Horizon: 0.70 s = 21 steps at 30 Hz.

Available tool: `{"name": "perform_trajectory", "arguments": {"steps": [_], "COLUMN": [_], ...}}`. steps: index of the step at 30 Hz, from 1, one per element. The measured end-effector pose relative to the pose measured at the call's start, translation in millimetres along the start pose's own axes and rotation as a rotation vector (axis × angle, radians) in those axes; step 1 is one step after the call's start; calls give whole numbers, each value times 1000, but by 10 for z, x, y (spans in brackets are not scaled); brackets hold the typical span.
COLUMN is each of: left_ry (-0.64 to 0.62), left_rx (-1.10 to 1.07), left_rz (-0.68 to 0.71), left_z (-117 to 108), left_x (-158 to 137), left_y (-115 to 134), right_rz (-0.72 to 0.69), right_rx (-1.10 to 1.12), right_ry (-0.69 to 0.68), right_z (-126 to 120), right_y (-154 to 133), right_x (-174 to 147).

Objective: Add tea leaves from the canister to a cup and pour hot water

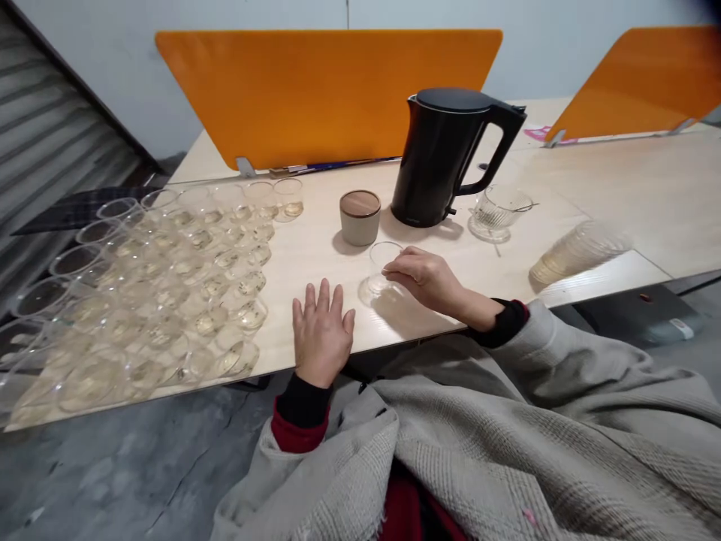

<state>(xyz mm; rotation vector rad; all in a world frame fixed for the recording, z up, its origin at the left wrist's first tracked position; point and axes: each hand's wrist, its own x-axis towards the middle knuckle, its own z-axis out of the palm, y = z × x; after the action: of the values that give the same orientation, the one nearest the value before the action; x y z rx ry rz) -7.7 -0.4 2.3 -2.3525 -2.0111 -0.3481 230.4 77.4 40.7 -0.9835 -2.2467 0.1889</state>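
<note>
My right hand (425,276) grips a small clear glass cup (381,268) that stands on the pale wooden table (315,248), fingers on its right side and rim. My left hand (321,330) lies flat on the table near the front edge, palm down, fingers spread, holding nothing. It rests just left of the cup. A beige jar with a wooden lid (360,217) stands behind the cup, and a black electric kettle (447,154) beside it.
Several rows of clear glass cups with pale liquid (169,285) fill the table's left half. A glass pitcher (499,210) sits right of the kettle. A stack of plastic cups (574,252) lies on its side at the right. Orange dividers (327,90) stand behind.
</note>
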Motion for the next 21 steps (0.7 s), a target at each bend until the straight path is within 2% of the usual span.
{"name": "perform_trajectory", "arguments": {"steps": [3,10,13,16,18,21], "left_ry": [0,5,-1,-9,-13,-6], "left_rx": [-9,-9,-13,-15,-15,-21], "left_rz": [-3,-5,-14,-22,-24,-29], "left_z": [3,22,0,-22,-28,-27], "left_x": [-4,-6,-4,-3,-2,0], "left_y": [-1,-8,5,20,25,23], "right_rz": [-12,-66,-102,-126,-63,88], "right_rx": [-20,-39,-19,7,-3,-49], "right_ry": [-37,-67,-27,74,131,148], "right_z": [121,178,151,8,-125,-237], "right_y": [-6,-12,-30,-28,24,219], "right_x": [49,83,71,129,260,605]}}
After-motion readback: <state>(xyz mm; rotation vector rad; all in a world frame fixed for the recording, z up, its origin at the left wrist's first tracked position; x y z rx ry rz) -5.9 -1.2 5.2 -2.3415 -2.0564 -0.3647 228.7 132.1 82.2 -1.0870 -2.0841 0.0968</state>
